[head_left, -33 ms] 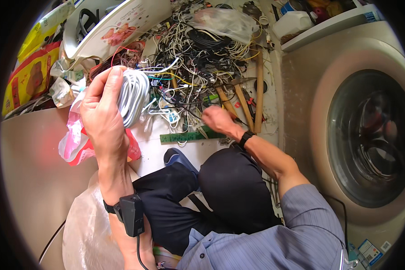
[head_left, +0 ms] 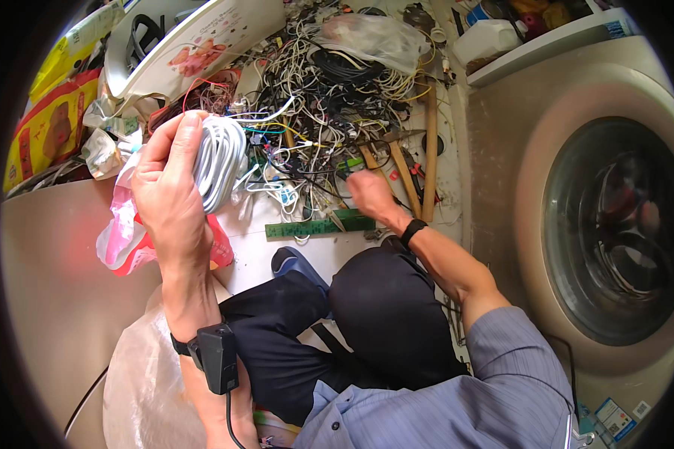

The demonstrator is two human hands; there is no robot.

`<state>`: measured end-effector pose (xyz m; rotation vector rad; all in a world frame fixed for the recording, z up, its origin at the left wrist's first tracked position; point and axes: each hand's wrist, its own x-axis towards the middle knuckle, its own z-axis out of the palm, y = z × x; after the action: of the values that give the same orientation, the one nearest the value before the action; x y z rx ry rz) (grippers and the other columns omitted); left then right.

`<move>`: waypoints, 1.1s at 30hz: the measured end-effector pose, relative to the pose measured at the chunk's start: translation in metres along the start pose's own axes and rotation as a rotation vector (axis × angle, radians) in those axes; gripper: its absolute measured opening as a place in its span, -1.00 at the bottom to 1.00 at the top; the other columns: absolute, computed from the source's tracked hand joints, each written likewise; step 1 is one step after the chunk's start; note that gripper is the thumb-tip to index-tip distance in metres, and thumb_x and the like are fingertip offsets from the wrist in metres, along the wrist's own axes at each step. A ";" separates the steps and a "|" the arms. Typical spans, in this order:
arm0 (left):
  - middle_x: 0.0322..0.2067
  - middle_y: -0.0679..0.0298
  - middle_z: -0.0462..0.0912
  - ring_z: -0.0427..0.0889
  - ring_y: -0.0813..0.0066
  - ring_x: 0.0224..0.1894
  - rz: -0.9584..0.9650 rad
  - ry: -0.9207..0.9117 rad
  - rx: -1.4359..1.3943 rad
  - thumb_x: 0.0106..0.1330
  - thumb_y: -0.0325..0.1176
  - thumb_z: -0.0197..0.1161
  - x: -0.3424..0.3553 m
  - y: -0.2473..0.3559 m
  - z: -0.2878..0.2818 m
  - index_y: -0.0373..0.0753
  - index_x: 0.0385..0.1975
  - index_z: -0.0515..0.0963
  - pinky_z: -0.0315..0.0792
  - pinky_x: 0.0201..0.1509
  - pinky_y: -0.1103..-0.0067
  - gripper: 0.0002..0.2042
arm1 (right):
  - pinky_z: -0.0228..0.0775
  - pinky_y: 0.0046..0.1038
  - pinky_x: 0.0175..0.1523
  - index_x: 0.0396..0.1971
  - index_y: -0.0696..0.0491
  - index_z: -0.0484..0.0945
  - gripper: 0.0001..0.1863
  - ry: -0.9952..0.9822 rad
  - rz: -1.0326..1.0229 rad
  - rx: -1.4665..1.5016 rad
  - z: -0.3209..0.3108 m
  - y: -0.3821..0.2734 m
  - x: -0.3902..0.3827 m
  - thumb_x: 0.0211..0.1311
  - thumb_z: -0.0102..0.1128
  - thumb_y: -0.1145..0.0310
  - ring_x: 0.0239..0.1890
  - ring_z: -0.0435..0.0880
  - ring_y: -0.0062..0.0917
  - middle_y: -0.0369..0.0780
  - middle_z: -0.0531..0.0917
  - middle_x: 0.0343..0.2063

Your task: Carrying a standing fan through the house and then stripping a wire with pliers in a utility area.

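Note:
My left hand point(head_left: 171, 176) is closed around a wound bundle of white cable point(head_left: 222, 165), held up at the left of the heap. One loose white end sticks out from the bundle toward the pile. My right hand point(head_left: 374, 197) has its fingers curled in at the near right edge of a tangled heap of cables point(head_left: 307, 112). Whatever it grips, if anything, is hidden. Just below that hand lies a long green strip point(head_left: 307, 227), like a circuit board, with a pointed metal tool across it. Wooden handles point(head_left: 430, 150) lie to the right of the hand.
A front-loading washing machine point(head_left: 614, 232) walls off the right side. At the back left stands a white tub point(head_left: 225, 37), beside yellow and red packages point(head_left: 52, 127). A pink and white plastic bag point(head_left: 123, 243) hangs behind my left wrist. Clear plastic point(head_left: 371, 37) covers the far heap.
My right hand has shifted slightly right and away from me, off the green strip. My left hand still holds the white cable bundle in nearly the same place.

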<state>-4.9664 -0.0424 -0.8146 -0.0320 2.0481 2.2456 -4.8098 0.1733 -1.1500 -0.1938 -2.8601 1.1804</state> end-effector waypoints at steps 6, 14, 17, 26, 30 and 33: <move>-0.23 0.28 0.77 0.69 0.64 -0.23 0.014 -0.045 0.015 0.47 -0.44 0.30 0.002 -0.003 0.012 -0.36 -0.09 0.72 0.54 -0.08 0.68 -0.84 | 0.55 -0.01 -0.08 -0.28 0.31 0.57 -0.62 -0.045 0.445 -0.249 -0.010 0.077 -0.013 0.26 0.22 0.21 -0.20 0.71 0.09 0.18 0.70 -0.29; -0.17 0.17 0.77 0.73 0.53 -0.18 0.015 -0.063 0.082 0.52 -0.37 0.26 0.007 -0.013 0.007 -0.37 -0.06 0.68 0.61 -0.03 0.58 -0.80 | 0.52 -0.01 0.00 -0.27 0.24 0.66 -0.57 -0.181 0.530 0.336 0.007 0.021 -0.004 0.10 0.24 0.12 -0.20 0.71 0.10 0.18 0.71 -0.31; -0.19 0.23 0.77 0.71 0.57 -0.19 0.018 -0.062 0.115 0.51 -0.38 0.27 0.004 -0.012 0.013 -0.37 -0.08 0.70 0.58 -0.04 0.61 -0.81 | 0.52 -0.02 0.01 -0.30 0.19 0.68 -0.62 -0.219 0.278 0.000 0.000 0.029 -0.004 0.22 0.22 0.11 -0.16 0.67 0.05 0.12 0.69 -0.30; -0.22 0.26 0.77 0.69 0.62 -0.22 0.019 -0.121 0.153 0.50 -0.37 0.29 0.001 -0.016 0.036 -0.37 -0.10 0.71 0.54 -0.07 0.66 -0.81 | 0.58 -0.09 -0.04 -0.18 0.27 0.57 -0.72 0.159 0.443 -0.646 -0.044 0.102 -0.039 0.26 0.24 0.34 -0.14 0.67 0.01 0.03 0.59 -0.13; -0.22 0.23 0.77 0.70 0.60 -0.23 0.018 -0.139 0.150 0.51 -0.37 0.27 -0.002 -0.015 0.037 -0.37 -0.11 0.71 0.55 -0.07 0.65 -0.81 | 0.56 0.01 -0.03 -0.21 0.31 0.51 -0.69 0.059 0.539 -0.315 -0.043 0.079 -0.020 0.15 0.25 0.39 -0.15 0.64 0.13 0.14 0.58 -0.16; -0.22 0.21 0.78 0.70 0.58 -0.23 0.012 -0.140 0.156 0.51 -0.36 0.27 -0.003 -0.018 0.037 -0.37 -0.11 0.71 0.56 -0.07 0.64 -0.80 | 0.55 -0.03 0.03 -0.17 0.38 0.48 -0.50 -0.010 0.572 -0.123 -0.039 0.047 -0.022 -0.02 0.33 0.29 -0.09 0.62 0.16 0.19 0.58 -0.16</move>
<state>-4.9598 -0.0042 -0.8289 0.1464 2.1453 2.0239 -4.7796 0.2307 -1.1551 -1.0687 -2.9765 1.0533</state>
